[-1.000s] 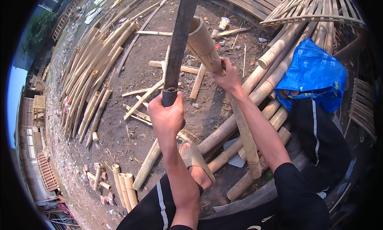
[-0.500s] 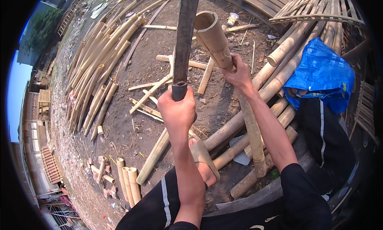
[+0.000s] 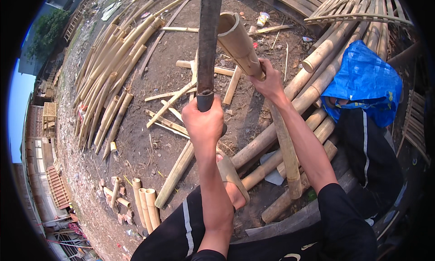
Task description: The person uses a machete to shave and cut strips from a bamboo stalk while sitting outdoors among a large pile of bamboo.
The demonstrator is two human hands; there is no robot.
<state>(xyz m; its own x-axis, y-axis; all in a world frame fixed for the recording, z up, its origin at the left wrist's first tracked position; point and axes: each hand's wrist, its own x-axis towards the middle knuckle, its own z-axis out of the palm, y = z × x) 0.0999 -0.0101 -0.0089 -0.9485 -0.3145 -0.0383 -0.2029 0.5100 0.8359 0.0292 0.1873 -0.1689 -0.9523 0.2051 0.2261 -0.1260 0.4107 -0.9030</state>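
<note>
My left hand (image 3: 204, 120) is closed round the dark handle of a machete (image 3: 209, 43), its long blade pointing up and away from me. Just right of the blade is the open, hollow end of a bamboo pole (image 3: 238, 41); whether blade and rim touch I cannot tell. My right hand (image 3: 268, 81) grips this pole below its wide end, fingers wrapped round it. Beneath that hand a bamboo length (image 3: 286, 154) slants down toward my legs, apparently part of the same pole, though the hand hides the join.
Split bamboo strips (image 3: 174, 104) lie across the dirt ahead. At left is a large pile of bamboo poles (image 3: 106, 75); thick poles (image 3: 312, 86) lie at right beside a blue tarp (image 3: 362, 82). Short bamboo tubes (image 3: 147, 206) stand at lower left. My sandalled foot (image 3: 233, 179) is below the machete.
The machete's blade and the pole's open end have shifted slightly left. My left hand has moved a little right, and both hands keep their grip.
</note>
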